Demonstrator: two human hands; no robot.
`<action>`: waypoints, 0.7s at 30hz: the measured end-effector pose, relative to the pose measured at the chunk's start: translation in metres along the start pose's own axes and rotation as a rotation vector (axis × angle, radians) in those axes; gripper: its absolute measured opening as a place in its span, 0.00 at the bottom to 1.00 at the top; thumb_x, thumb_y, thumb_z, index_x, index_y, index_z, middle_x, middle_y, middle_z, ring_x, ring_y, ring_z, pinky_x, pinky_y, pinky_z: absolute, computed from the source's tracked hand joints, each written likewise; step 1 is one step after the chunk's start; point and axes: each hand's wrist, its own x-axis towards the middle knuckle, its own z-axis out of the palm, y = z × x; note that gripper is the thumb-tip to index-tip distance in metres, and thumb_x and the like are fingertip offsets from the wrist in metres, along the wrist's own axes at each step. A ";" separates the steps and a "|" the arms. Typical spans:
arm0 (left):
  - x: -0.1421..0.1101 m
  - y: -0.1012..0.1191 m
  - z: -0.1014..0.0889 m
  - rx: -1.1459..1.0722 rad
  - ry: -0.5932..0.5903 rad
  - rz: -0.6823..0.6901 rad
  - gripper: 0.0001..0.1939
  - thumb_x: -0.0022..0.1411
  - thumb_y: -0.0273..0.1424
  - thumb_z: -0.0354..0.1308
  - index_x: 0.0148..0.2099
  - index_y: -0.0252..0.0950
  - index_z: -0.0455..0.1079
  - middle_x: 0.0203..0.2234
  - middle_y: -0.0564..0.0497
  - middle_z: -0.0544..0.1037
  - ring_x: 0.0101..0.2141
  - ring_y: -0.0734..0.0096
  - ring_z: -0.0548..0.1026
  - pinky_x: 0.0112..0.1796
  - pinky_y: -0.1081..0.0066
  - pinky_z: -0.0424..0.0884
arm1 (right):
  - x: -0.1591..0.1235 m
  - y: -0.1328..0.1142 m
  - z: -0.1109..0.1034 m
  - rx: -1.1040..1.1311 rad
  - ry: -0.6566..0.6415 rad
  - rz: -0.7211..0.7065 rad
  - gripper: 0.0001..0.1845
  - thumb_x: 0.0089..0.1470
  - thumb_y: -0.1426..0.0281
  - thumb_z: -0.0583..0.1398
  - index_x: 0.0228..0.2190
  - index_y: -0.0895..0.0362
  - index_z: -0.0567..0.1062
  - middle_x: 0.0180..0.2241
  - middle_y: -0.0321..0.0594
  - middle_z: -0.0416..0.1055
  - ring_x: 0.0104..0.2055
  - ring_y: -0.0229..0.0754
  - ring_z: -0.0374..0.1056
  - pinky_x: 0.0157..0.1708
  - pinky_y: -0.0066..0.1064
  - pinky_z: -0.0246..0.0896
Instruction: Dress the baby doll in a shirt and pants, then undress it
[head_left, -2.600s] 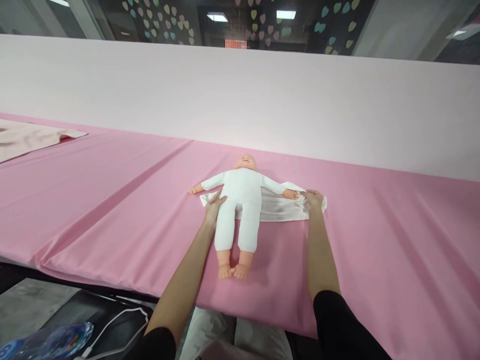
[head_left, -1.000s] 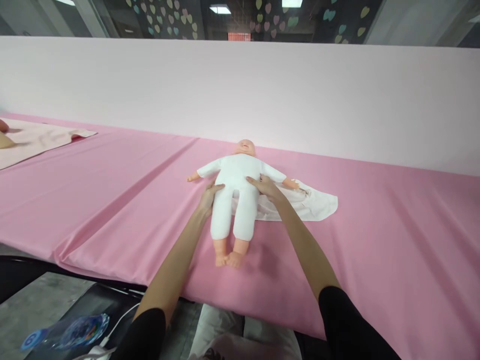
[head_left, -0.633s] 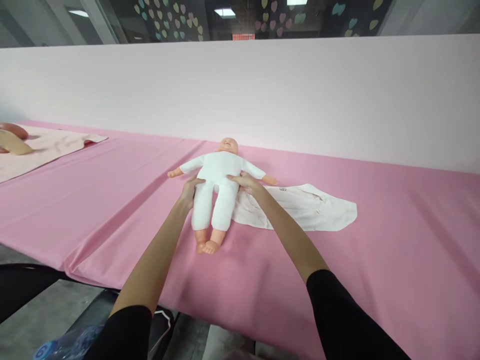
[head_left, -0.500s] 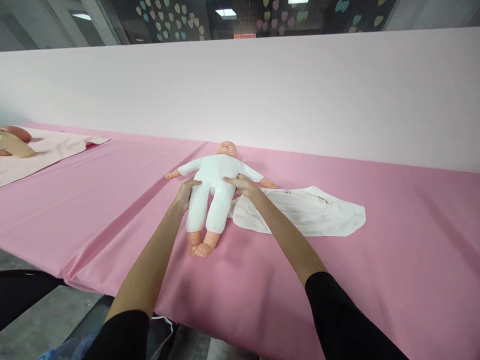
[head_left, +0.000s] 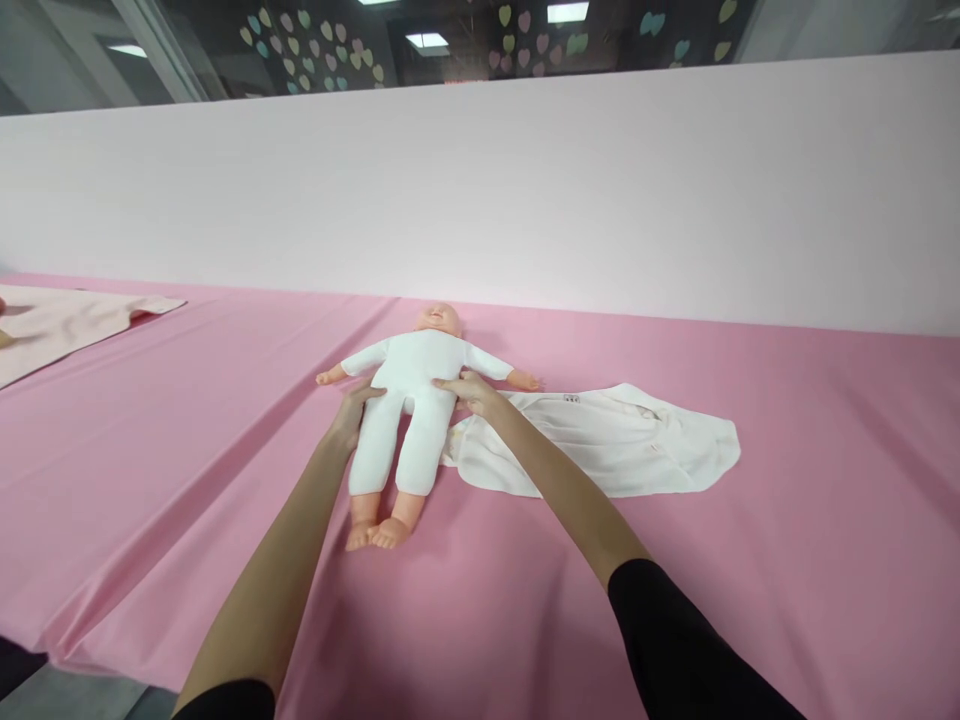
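A baby doll with a white cloth body lies on its back, head toward the wall and feet toward me, arms spread to the sides. My left hand grips its hip on the left, thumb on top and fingers hidden underneath. On the other hip, my right hand holds on in the same way, its thumb over the front of the body. A white baby garment is spread flat just to the right, partly under my right forearm, with its left end beside the doll's leg.
Pink cloth covers the table. At the far left lies a pale pink cloth with skin-coloured objects partly in view at the frame's edge. A white wall rises behind the table, with dark glass above it.
The camera view has shifted, so the scene sits lower and the far-left items are more cut off. Both hands keep the same hold on the doll, which lies nearly as before.
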 end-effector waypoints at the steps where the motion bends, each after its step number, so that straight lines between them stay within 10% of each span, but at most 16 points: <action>1: 0.000 -0.002 -0.001 0.007 0.001 0.006 0.26 0.47 0.30 0.62 0.51 0.37 0.68 0.31 0.45 0.78 0.31 0.57 0.75 0.26 0.67 0.74 | -0.001 0.002 -0.002 -0.001 -0.017 -0.001 0.21 0.41 0.70 0.68 0.37 0.60 0.67 0.42 0.45 0.71 0.39 0.44 0.69 0.37 0.38 0.69; 4: -0.002 -0.004 -0.004 0.051 -0.015 0.002 0.27 0.46 0.29 0.61 0.51 0.39 0.67 0.33 0.47 0.78 0.32 0.58 0.75 0.26 0.68 0.73 | -0.011 0.001 -0.022 -0.248 -0.022 -0.049 0.14 0.48 0.72 0.63 0.39 0.59 0.70 0.39 0.42 0.73 0.37 0.40 0.71 0.37 0.33 0.68; 9: -0.004 0.000 -0.011 0.179 0.076 -0.032 0.28 0.45 0.28 0.61 0.51 0.39 0.67 0.41 0.46 0.76 0.41 0.55 0.74 0.40 0.60 0.72 | -0.048 -0.017 -0.109 -0.814 0.346 -0.178 0.13 0.54 0.74 0.54 0.42 0.60 0.71 0.46 0.47 0.70 0.50 0.45 0.64 0.51 0.39 0.57; 13: -0.009 0.008 0.000 0.595 0.305 0.265 0.29 0.44 0.28 0.61 0.52 0.37 0.66 0.53 0.42 0.67 0.54 0.51 0.62 0.54 0.54 0.58 | -0.098 -0.024 -0.182 -1.379 0.503 -0.084 0.18 0.49 0.83 0.52 0.43 0.65 0.70 0.49 0.55 0.66 0.58 0.54 0.53 0.57 0.57 0.33; 17: -0.039 0.010 0.053 1.148 0.108 0.623 0.29 0.50 0.31 0.57 0.55 0.37 0.62 0.59 0.43 0.57 0.60 0.52 0.50 0.58 0.52 0.48 | -0.152 -0.023 -0.203 -1.851 0.454 0.048 0.16 0.51 0.83 0.50 0.41 0.67 0.71 0.42 0.55 0.70 0.47 0.51 0.65 0.54 0.56 0.39; 21: -0.098 0.000 0.133 1.364 -0.248 0.787 0.27 0.54 0.30 0.53 0.58 0.34 0.58 0.60 0.42 0.55 0.61 0.53 0.50 0.57 0.53 0.50 | -0.204 -0.031 -0.174 -1.930 0.336 -0.065 0.13 0.54 0.79 0.50 0.39 0.64 0.72 0.41 0.53 0.70 0.45 0.47 0.66 0.45 0.36 0.55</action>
